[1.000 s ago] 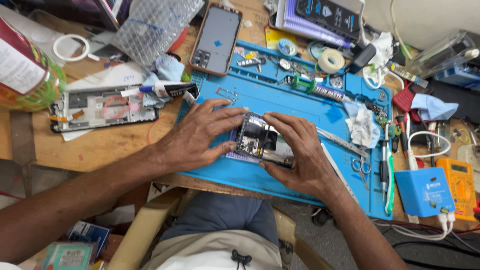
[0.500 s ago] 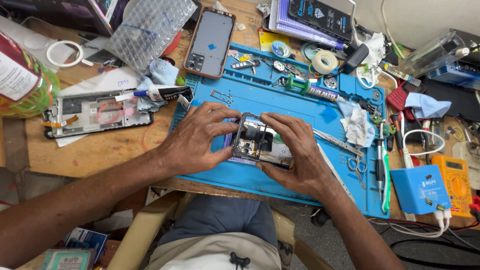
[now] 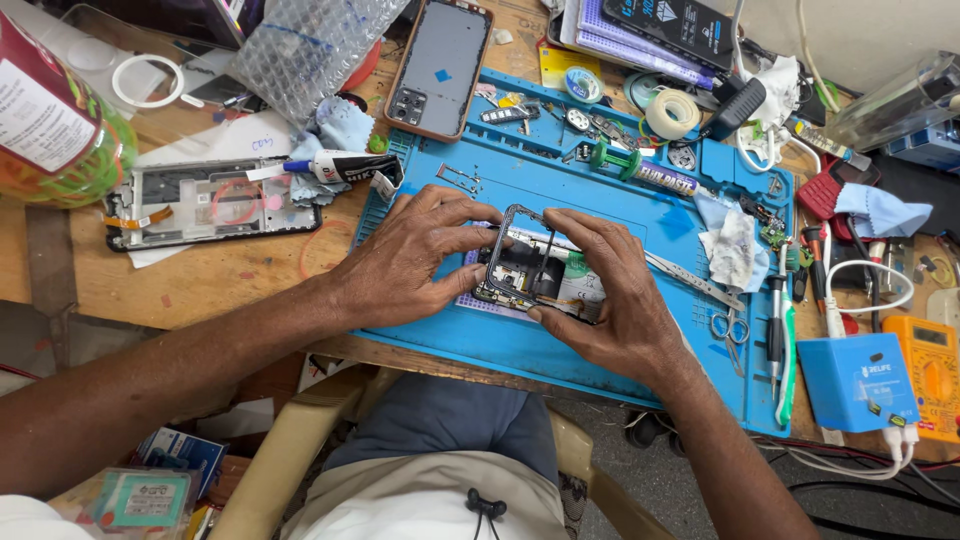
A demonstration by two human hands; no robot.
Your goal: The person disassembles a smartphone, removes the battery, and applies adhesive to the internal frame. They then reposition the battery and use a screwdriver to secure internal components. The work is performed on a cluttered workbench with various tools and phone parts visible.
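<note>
We recorded both hands closed on an opened phone chassis (image 3: 535, 268) over the middle of the blue silicone work mat (image 3: 620, 215). The left hand (image 3: 405, 262) gripped the chassis at its left edge, thumb underneath near the lower corner and fingers curled over the top rim. The right hand (image 3: 610, 295) gripped the right side, fingers laid across the upper edge and thumb pressed along the lower edge. The chassis sat tilted, its top corner lifted off the mat; we could see a dark frame and internal boards, but we could not tell whether its lower edge touched the mat.

On the bare wooden bench left of the mat lay a second stripped phone frame (image 3: 210, 202), with a glue tube (image 3: 335, 167) just beside its right end. A phone back cover (image 3: 435, 65) rested face-down at the mat's upper left corner. Tweezers (image 3: 692, 280) lay on the mat just right of the right hand, scissors (image 3: 730, 328) near them. A roll of tape (image 3: 672, 112) sat at the mat's top edge. A blue box (image 3: 858, 382) and an orange multimeter (image 3: 925, 375) stood at far right.
</note>
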